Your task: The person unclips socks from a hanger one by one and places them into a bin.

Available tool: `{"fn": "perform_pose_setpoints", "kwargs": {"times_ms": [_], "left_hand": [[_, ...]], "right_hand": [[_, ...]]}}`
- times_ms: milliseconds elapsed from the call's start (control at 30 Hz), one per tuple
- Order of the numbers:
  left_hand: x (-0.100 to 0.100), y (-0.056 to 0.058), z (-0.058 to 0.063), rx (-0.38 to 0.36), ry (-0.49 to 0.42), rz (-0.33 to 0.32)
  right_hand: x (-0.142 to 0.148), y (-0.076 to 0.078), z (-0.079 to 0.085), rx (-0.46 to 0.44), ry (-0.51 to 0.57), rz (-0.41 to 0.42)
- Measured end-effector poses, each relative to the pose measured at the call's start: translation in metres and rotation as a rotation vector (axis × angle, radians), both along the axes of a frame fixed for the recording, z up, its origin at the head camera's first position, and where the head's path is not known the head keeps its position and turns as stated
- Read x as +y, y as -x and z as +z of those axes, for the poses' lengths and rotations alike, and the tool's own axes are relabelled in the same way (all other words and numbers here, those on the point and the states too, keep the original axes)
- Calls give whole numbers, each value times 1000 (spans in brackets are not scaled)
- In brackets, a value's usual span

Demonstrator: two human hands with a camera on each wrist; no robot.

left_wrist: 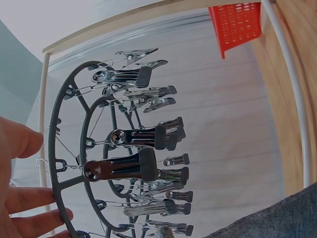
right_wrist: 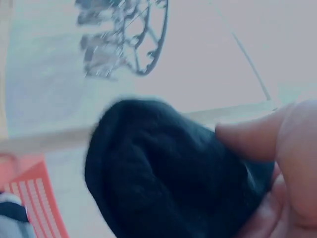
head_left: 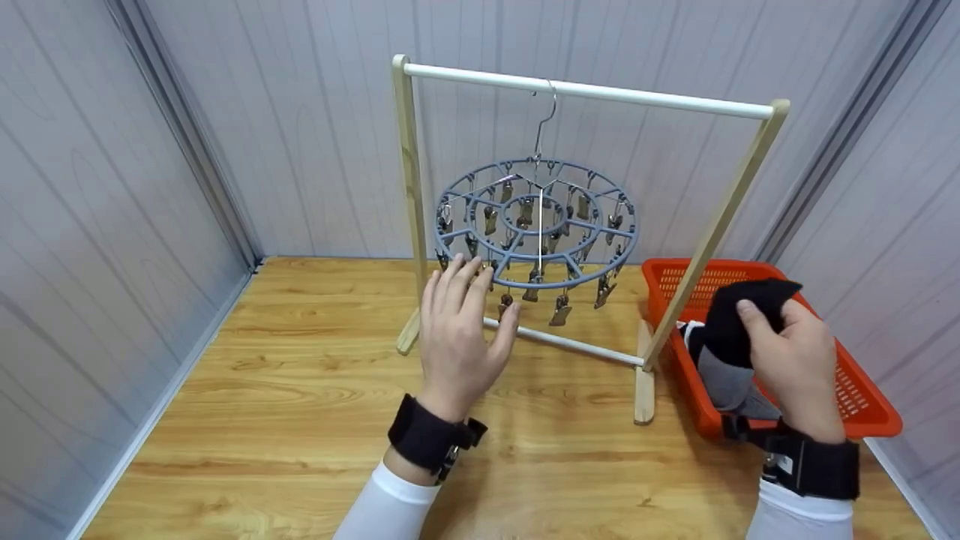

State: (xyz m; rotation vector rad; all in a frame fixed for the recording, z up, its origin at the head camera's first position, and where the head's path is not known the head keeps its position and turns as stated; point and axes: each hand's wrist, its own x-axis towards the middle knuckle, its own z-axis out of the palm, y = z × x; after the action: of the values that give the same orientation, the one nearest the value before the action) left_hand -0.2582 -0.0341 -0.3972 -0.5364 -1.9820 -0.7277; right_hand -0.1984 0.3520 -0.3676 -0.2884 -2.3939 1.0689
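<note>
My right hand [head_left: 799,360] pinches a black sock [head_left: 731,322] between thumb and fingers, above the red basket [head_left: 862,390]. In the right wrist view that sock [right_wrist: 158,173] fills the middle, somewhat blurred. A round grey clip hanger [head_left: 566,283] with several metal clips [head_left: 560,311] hangs by its hook from the rack's white bar [head_left: 660,96]. My left hand [head_left: 461,337] is at the near left edge of the hanger, fingers extended. In the left wrist view its fingers [left_wrist: 29,198] lie by the hanger's ring; whether they touch it I cannot tell.
The wooden rack's right post [head_left: 720,232] stands just left of the basket and its foot [head_left: 643,397] rests on the wood-grain table [head_left: 300,420]. Grey and white-and-black fabric pieces [head_left: 724,382] lie in the basket. Pale panels [head_left: 315,135] enclose the back and sides.
</note>
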Motion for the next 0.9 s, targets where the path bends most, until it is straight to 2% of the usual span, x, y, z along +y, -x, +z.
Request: {"fn": "perform_pose_setpoints", "kwargs": {"times_ms": [133, 300, 633, 800, 900], "left_hand": [[0, 0, -1, 1, -1, -2], [0, 0, 0, -2, 0, -2], [2, 0, -1, 16, -10, -14], [2, -1, -1, 9, -5, -15], [2, -1, -1, 3, 0, -12]], "right_hand": [[8, 5, -5, -78, 12, -41], [21, 15, -12, -176, 24, 28], [32, 31, -25, -284, -39, 118], [37, 35, -30, -342, -79, 141], [40, 35, -33, -366, -101, 127]]}}
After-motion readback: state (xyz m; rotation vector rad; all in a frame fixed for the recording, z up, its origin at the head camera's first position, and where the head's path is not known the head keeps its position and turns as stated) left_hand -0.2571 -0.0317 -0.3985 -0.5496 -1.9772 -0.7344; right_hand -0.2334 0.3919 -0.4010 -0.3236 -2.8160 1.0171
